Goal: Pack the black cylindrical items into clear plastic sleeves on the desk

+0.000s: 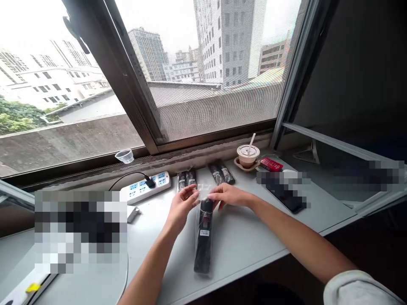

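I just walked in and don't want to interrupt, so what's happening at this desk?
A person's left hand and right hand are at the far end of a clear plastic bag with a long black item inside. Two pairs of similar-looking dark packets lie beyond it, between a power strip and a lidded drink cup.

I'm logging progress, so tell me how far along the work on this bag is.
Done, it seems: the dark item lies inside the clear bag. In hand: the left hand and right hand are at the bag's top end. Remaining: unclear; I can't tell whether that end is sealed, or whether the packets behind are finished or waiting.
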A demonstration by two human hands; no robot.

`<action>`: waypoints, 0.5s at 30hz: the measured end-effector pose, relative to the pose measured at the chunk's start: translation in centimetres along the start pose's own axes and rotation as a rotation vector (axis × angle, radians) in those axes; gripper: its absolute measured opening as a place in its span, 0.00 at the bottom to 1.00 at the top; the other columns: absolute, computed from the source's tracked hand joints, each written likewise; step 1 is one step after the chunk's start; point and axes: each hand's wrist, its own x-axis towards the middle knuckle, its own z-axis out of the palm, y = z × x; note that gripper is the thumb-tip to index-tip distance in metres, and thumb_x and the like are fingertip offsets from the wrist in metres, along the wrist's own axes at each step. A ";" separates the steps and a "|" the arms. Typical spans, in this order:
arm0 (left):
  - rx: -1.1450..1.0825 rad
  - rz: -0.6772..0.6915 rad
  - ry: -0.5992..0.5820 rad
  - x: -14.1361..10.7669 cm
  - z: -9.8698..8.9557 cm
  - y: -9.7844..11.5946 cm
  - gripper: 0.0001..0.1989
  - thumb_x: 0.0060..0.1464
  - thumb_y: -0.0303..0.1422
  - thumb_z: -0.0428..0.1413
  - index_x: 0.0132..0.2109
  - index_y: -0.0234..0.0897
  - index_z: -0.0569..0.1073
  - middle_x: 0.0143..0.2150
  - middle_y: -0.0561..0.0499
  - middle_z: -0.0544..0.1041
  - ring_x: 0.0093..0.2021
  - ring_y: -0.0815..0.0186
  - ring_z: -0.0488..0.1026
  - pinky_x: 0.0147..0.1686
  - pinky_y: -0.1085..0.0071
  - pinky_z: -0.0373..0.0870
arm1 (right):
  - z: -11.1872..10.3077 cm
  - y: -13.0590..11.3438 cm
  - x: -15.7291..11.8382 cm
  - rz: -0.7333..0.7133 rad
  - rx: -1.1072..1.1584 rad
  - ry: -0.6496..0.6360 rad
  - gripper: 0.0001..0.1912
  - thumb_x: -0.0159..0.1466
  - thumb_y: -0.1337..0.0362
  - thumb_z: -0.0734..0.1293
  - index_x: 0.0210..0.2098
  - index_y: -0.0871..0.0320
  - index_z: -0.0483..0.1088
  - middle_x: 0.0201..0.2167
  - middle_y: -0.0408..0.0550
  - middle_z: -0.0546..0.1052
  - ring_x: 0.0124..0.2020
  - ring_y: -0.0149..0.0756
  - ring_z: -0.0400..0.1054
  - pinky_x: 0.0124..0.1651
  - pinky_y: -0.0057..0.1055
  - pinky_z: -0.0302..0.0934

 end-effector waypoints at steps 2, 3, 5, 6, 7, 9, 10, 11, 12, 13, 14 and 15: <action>0.044 -0.094 -0.071 0.1 -0.4 0.1 0.28 0.48 0.43 0.73 0.53 0.36 0.79 0.50 0.43 0.79 0.45 0.63 0.75 0.44 0.68 0.73 | -0.1 0.2 0.1 -0.001 0.006 0.020 0.25 0.65 0.43 0.70 0.43 0.61 0.80 0.42 0.55 0.84 0.39 0.42 0.81 0.34 0.29 0.72; 0.070 -0.133 -0.115 0.2 -0.6 0.1 0.26 0.48 0.43 0.72 0.52 0.35 0.80 0.49 0.42 0.80 0.44 0.63 0.76 0.43 0.68 0.72 | -0.2 0.3 0.2 -0.002 0.017 0.030 0.24 0.65 0.44 0.70 0.45 0.60 0.80 0.42 0.55 0.84 0.39 0.41 0.81 0.34 0.29 0.72; 0.098 -0.153 -0.157 0.2 -0.9 0.2 0.24 0.47 0.43 0.73 0.48 0.34 0.82 0.45 0.43 0.81 0.42 0.63 0.76 0.42 0.69 0.72 | -0.2 0.5 0.3 -0.018 0.052 0.061 0.23 0.64 0.47 0.73 0.49 0.59 0.79 0.42 0.54 0.84 0.39 0.40 0.80 0.36 0.30 0.73; 0.095 -0.139 -0.156 0.3 -1.0 0.2 0.23 0.47 0.42 0.73 0.47 0.34 0.82 0.43 0.43 0.81 0.41 0.63 0.76 0.41 0.69 0.72 | -0.2 0.5 0.3 -0.037 0.071 0.089 0.23 0.63 0.49 0.74 0.51 0.58 0.79 0.42 0.53 0.84 0.40 0.40 0.80 0.38 0.31 0.74; 0.081 -0.113 -0.147 0.3 -1.0 0.2 0.22 0.46 0.42 0.73 0.46 0.35 0.82 0.42 0.44 0.81 0.40 0.63 0.77 0.41 0.69 0.71 | -0.1 0.6 0.4 -0.059 0.089 0.123 0.24 0.61 0.51 0.76 0.52 0.57 0.78 0.41 0.52 0.84 0.40 0.40 0.80 0.38 0.32 0.74; 0.033 -0.044 -0.137 0.4 -1.1 0.1 0.20 0.47 0.42 0.72 0.45 0.36 0.82 0.42 0.45 0.81 0.41 0.62 0.77 0.43 0.68 0.72 | 0.1 0.8 0.7 -0.099 0.119 0.189 0.25 0.59 0.53 0.78 0.52 0.57 0.79 0.40 0.51 0.84 0.40 0.40 0.79 0.39 0.33 0.75; 0.013 -0.018 -0.143 0.5 -1.1 0.1 0.19 0.48 0.41 0.72 0.45 0.36 0.81 0.42 0.45 0.81 0.42 0.62 0.77 0.44 0.67 0.72 | 0.2 0.9 0.9 -0.114 0.135 0.217 0.23 0.58 0.54 0.78 0.50 0.57 0.80 0.38 0.51 0.84 0.39 0.40 0.79 0.39 0.34 0.75; 0.003 0.001 -0.150 0.5 -1.0 0.1 0.18 0.49 0.40 0.71 0.45 0.36 0.81 0.42 0.45 0.81 0.42 0.61 0.77 0.45 0.66 0.72 | 0.3 0.9 1.0 -0.125 0.154 0.241 0.20 0.58 0.54 0.78 0.46 0.58 0.81 0.37 0.50 0.83 0.39 0.40 0.79 0.39 0.34 0.75; -0.001 0.010 -0.156 0.5 -1.0 0.1 0.16 0.50 0.39 0.70 0.44 0.36 0.82 0.42 0.44 0.81 0.43 0.60 0.77 0.46 0.66 0.73 | 0.4 0.9 1.1 -0.136 0.172 0.261 0.17 0.57 0.55 0.77 0.42 0.59 0.82 0.35 0.50 0.83 0.38 0.39 0.78 0.40 0.35 0.75; -0.003 0.012 -0.162 0.5 -0.9 0.1 0.15 0.51 0.39 0.68 0.43 0.35 0.82 0.42 0.44 0.81 0.43 0.60 0.77 0.46 0.65 0.73 | 0.5 0.9 1.2 -0.149 0.189 0.280 0.15 0.56 0.57 0.77 0.39 0.60 0.82 0.33 0.49 0.82 0.37 0.39 0.78 0.41 0.36 0.75; -0.007 0.007 -0.175 0.4 -0.8 0.1 0.15 0.53 0.40 0.66 0.43 0.35 0.81 0.42 0.44 0.81 0.44 0.59 0.76 0.46 0.65 0.73 | 0.5 0.8 1.2 -0.167 0.202 0.298 0.13 0.56 0.58 0.77 0.36 0.60 0.82 0.32 0.48 0.81 0.36 0.38 0.77 0.42 0.36 0.75; -0.012 0.000 -0.195 0.3 -0.7 0.2 0.15 0.55 0.42 0.64 0.44 0.35 0.81 0.43 0.44 0.80 0.45 0.58 0.76 0.46 0.64 0.73 | 0.5 0.6 1.1 -0.186 0.211 0.314 0.11 0.55 0.60 0.77 0.34 0.60 0.81 0.30 0.47 0.81 0.35 0.37 0.77 0.43 0.37 0.75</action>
